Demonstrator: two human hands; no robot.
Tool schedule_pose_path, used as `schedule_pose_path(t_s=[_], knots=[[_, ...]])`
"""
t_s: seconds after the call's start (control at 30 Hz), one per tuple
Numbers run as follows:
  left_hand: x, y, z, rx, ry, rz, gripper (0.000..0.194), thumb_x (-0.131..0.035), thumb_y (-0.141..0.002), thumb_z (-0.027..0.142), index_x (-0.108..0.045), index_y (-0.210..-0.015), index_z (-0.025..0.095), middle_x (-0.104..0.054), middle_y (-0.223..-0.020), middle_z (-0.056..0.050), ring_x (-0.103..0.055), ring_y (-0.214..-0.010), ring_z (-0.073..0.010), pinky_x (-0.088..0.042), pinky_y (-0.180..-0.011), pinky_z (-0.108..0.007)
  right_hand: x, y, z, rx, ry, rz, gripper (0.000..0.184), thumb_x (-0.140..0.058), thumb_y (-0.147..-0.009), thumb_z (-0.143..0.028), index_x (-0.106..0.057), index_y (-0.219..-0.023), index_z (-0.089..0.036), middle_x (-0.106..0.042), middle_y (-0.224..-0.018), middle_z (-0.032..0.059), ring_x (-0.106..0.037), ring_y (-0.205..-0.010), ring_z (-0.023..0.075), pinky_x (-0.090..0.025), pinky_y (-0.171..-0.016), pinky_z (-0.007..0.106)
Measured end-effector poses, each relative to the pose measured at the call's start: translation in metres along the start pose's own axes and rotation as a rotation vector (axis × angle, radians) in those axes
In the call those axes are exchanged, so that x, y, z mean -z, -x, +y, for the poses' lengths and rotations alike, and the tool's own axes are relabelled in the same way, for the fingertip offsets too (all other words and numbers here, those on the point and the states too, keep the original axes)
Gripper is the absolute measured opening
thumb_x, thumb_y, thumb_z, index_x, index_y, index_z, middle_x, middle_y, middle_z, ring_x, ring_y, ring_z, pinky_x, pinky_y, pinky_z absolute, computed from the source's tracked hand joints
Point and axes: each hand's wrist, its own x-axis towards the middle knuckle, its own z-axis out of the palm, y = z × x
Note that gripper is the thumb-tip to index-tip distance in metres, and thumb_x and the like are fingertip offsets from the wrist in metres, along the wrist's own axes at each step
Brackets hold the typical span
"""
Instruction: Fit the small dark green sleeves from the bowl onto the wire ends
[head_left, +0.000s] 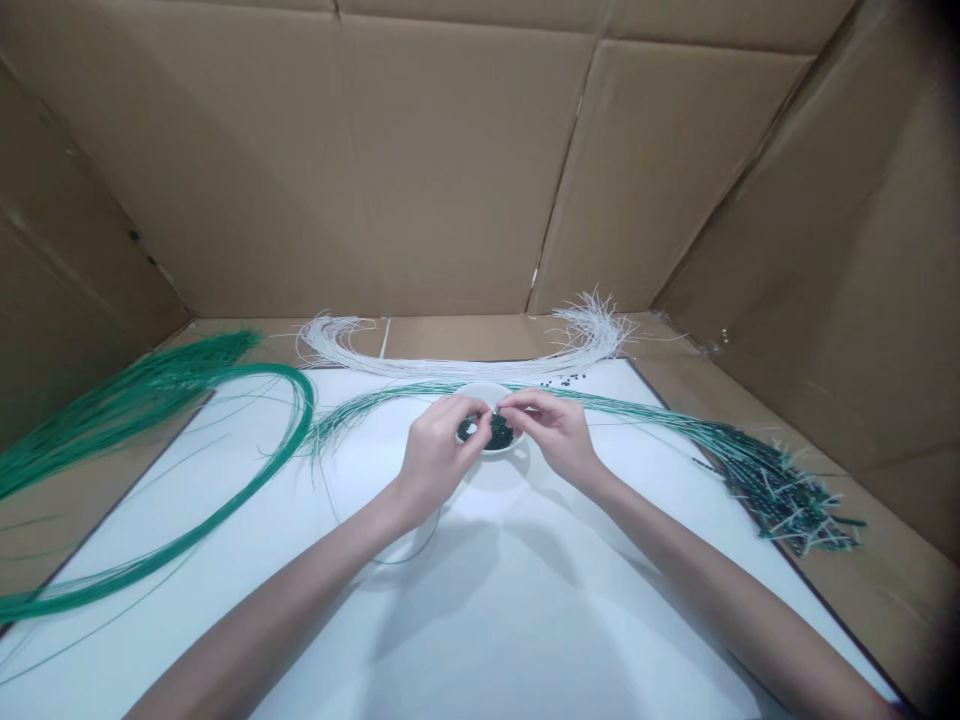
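Note:
My left hand (439, 452) and my right hand (553, 428) meet over a small white bowl (487, 392) filled with tiny dark beads (498, 435). Both hands have their fingertips pinched together just above the beads. A thin green wire (390, 558) loops down from under my left hand across the white sheet (480, 620). What the fingertips pinch is too small to name.
A long bundle of green wires (225, 500) curves at the left. Behind the bowl lies a bundle of white wires (465, 365). A bundle of beaded green wires (772, 485) lies at the right. A few loose beads (564, 381) sit near the bowl. Cardboard walls (450, 160) enclose everything.

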Motion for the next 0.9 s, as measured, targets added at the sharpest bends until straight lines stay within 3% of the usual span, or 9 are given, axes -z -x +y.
schedule_pose_path(t_s=[0.53,0.9], knots=[[-0.0012,0.0004,-0.0012,-0.008,0.012,0.020,0.010,-0.047,-0.080,0.020,-0.056,-0.077,0.017,-0.060,-0.072,0.000,-0.051,-0.067,-0.0096,-0.039,-0.066,-0.021,0.0011,-0.0003,-0.0011,0.019,0.007,-0.004,0.010,-0.060,-0.071,-0.026,-0.066,-0.074,-0.018,-0.062,-0.075,0.0025,-0.055,-0.061,0.0110,-0.048,-0.051,0.022],[-0.0014,0.0016,-0.0017,-0.029,0.009,0.033,0.009,-0.048,-0.080,0.020,-0.056,-0.078,0.017,-0.061,-0.073,0.000,-0.051,-0.067,-0.0098,-0.039,-0.064,-0.021,0.0016,0.0007,-0.0043,0.062,0.133,-0.026,0.012,-0.057,-0.074,-0.027,-0.064,-0.075,-0.017,-0.061,-0.074,0.0031,-0.055,-0.063,0.0123,-0.047,-0.053,0.023]])
